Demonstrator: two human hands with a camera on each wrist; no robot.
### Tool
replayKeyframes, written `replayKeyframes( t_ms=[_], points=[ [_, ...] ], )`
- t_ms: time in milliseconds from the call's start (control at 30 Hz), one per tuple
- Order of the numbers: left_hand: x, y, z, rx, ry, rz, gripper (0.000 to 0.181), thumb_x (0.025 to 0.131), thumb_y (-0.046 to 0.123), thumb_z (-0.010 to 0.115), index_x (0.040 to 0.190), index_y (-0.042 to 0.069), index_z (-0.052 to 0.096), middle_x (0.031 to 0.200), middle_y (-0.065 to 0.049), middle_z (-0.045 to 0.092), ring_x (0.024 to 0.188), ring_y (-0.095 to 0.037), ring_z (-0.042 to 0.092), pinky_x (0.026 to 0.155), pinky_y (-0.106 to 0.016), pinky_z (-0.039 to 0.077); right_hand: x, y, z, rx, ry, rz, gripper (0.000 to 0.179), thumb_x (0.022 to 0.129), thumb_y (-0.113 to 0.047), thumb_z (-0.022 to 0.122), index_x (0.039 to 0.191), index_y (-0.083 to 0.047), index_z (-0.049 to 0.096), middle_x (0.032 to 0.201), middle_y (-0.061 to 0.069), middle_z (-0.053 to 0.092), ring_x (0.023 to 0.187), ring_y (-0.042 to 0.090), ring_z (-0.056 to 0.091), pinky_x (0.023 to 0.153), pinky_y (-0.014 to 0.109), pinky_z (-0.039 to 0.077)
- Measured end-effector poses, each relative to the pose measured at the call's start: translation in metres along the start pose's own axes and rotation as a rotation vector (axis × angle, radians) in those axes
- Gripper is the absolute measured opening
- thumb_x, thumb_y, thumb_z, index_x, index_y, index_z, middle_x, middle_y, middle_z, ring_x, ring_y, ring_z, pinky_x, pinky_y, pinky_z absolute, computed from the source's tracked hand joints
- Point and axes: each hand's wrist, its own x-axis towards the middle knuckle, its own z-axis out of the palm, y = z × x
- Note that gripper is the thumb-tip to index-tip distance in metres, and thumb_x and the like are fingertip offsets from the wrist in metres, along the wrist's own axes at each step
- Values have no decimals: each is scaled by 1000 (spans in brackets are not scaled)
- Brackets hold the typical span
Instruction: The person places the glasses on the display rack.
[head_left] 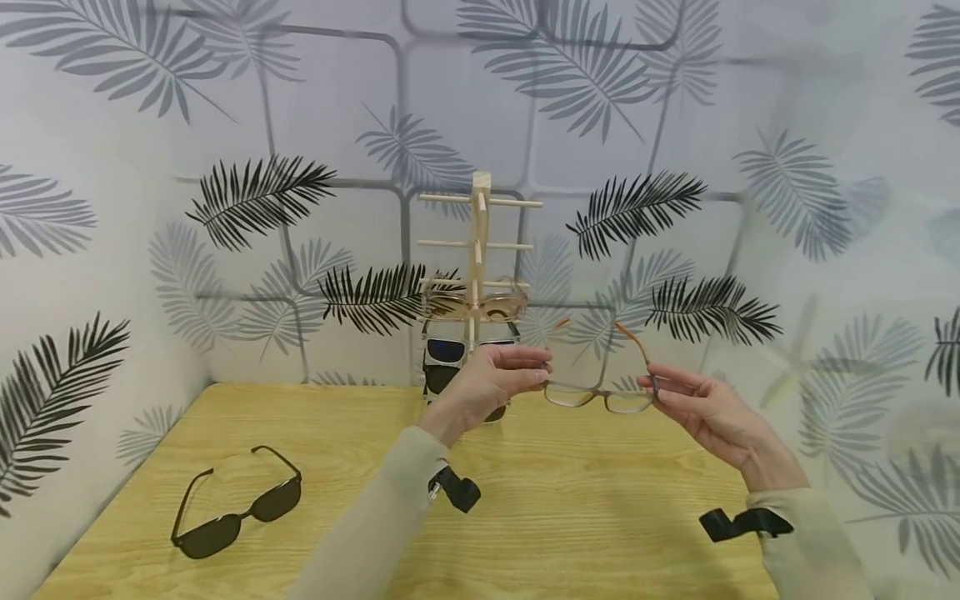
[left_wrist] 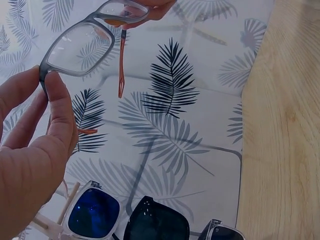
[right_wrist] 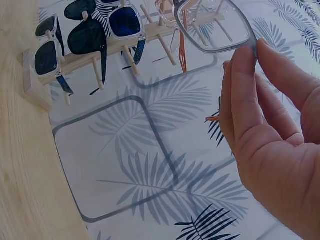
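My left hand (head_left: pixel 495 382) and right hand (head_left: pixel 708 417) pinch the clear-lensed glasses (head_left: pixel 597 392) at opposite ends, above the table (head_left: pixel 570 508).

In the head view, the left of the two hands (head_left: pixel 483 383) partly hides the lower sunglasses (head_left: pixel 437 379) on the rack (head_left: pixel 482 223).

The right hand (right_wrist: pixel 272 120) pinches grey-framed glasses (right_wrist: pixel 216 30) (clear-lensed) near a wooden rack (right_wrist: pixel 117 48) holding sunglasses (right_wrist: pixel 87 37).

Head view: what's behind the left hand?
The pale wooden eyewear rack, holding white-framed, blue-lensed sunglasses and, below, black sunglasses. The left hand covers much of their picture-right halves; the rack there is hidden.
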Motion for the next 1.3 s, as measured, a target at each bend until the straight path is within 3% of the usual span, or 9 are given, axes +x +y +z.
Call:
replayKeyframes(
  t_ms=[233,333,600,967,1300],
  points=[
    [-3,11,-6,-68,-10,21,35,93,0,64,128,1,63,123,-8,66,108,-20,65,101,-34,52,8,-7,11,-36,33,-18,43,100,11,43,127,-12,66,119,7,70,112,13,66,96,22,52],
    [-4,17,-6,-67,-1,24,35,93,0,64,129,2,63,125,-9,64,106,-16,65,102,-35,51,10,-10,15,-32,35,-23,42,99,11,44,125,-12,67,118,7,70,111,13,66,96,22,52],
    [-8,32,-9,-59,23,62,35,94,-1,62,129,-2,61,118,-5,65,114,-24,61,99,-30,53,19,-19,27,-2,5,-36,41,99,10,44,126,-11,67,117,7,70,106,13,68,92,21,54],
    [-13,50,-18,-125,20,130,34,94,-7,58,127,-7,59,106,-3,66,97,-15,64,91,-27,56,33,-30,44,-23,39,-40,39,98,10,49,125,-10,67,115,8,71,105,13,68,93,22,54],
    [-22,65,-31,-165,30,190,27,94,-9,57,113,6,69,112,-5,64,98,-13,64,87,-24,57,50,-38,61,-10,68,-9,34,97,9,51,123,-7,68,116,9,70,108,15,68,93,23,54]
  ],
)
